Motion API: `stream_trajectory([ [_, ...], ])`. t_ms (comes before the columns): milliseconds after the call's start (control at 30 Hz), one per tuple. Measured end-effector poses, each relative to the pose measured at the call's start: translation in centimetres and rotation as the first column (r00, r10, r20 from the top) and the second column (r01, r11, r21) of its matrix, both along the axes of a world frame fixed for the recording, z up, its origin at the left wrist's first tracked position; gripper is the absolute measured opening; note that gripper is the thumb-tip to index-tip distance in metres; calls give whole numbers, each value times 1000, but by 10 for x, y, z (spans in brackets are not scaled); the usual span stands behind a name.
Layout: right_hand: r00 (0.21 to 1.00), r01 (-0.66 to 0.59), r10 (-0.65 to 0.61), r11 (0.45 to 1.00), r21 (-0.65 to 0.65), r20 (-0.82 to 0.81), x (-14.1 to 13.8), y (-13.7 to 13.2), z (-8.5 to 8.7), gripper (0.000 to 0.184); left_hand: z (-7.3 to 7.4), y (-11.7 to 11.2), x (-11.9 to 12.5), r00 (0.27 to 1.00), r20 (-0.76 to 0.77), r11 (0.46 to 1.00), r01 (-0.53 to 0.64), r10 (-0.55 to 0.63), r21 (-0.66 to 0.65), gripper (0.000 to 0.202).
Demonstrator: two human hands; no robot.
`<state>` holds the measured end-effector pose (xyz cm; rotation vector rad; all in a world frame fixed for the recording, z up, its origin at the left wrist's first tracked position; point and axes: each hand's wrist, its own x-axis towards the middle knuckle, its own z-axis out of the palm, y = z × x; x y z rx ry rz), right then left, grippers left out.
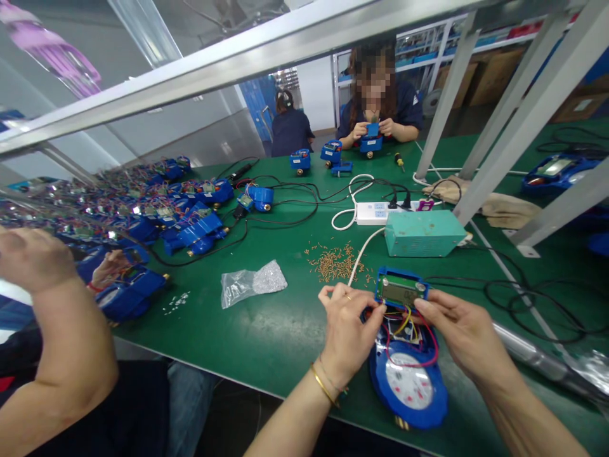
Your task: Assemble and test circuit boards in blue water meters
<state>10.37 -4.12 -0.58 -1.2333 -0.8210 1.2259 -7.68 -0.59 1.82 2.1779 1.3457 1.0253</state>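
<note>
A blue display housing (400,289) with a small LCD screen stands tilted up between my two hands. My left hand (349,324) is closed at its lower left corner, thumb and fingers pinched; whether something small is in the pinch I cannot make out. My right hand (459,327) grips the housing's right edge, thumb in front. Red, yellow and other wires run from the housing down into a blue round meter (409,387) with a white dial, which lies on the green table just below. Beyond my left hand lies a loose pile of small copper-coloured screws (335,263).
A turquoise metal box (425,233) and a white power strip (373,213) stand behind the housing. A plastic bag of small parts (269,278) lies to the left. Many blue meters (202,231) crowd the far left. A co-worker's arm (52,304) is at left; another person (380,108) sits opposite.
</note>
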Motion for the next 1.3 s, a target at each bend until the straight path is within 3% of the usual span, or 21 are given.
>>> stream_trajectory([
  [267,995,-78,78,997,7,70,3,3,12,42,-8,18,-8,994,71,996,78,-80,31,17],
  [333,991,-118,118,993,-6,59,6,4,14,43,-4,30,-13,973,115,979,204,-202,-6,52],
  [400,984,-171,172,985,-21,57,8,6,15,44,1,42,-17,908,104,910,413,-406,-50,76],
  [467,977,-203,205,979,-28,61,10,8,14,44,6,52,-19,844,58,840,536,-532,-86,73],
  [533,978,-199,201,979,-37,64,11,9,12,45,8,57,-18,835,14,831,549,-550,-85,65],
  [600,985,-145,149,988,-49,90,10,7,10,50,7,56,-16,849,-20,849,527,-528,-39,64],
  [667,969,4,1,1000,-22,247,9,2,12,54,3,53,-15,860,-39,861,509,-508,9,65],
  [700,917,105,-114,994,43,382,7,-2,14,52,1,52,-14,865,-42,865,501,-499,23,65],
  [767,704,180,-330,940,291,629,3,-9,22,38,-2,48,-13,872,-45,872,488,-487,24,66],
  [833,518,-2,-430,864,504,740,-3,-15,29,19,-3,46,-14,874,-41,875,484,-484,7,66],
  [867,475,-130,-431,828,546,767,-6,-16,31,13,-3,46,-14,875,-35,876,483,-483,-2,66],
  [933,424,-319,-387,782,535,819,-12,-15,31,11,-3,46,-15,877,-25,877,480,-481,-14,65],
  [1033,360,-397,-350,781,481,865,-17,-12,21,15,-3,47,-16,879,-16,879,477,-477,-15,63],
  [1167,360,-413,-353,770,487,864,-16,-7,15,14,-6,46,-18,879,12,879,477,-477,-11,62],
  [1300,454,-452,-322,720,527,830,-15,0,21,18,-10,45,-18,882,39,882,470,-469,-34,63],
])
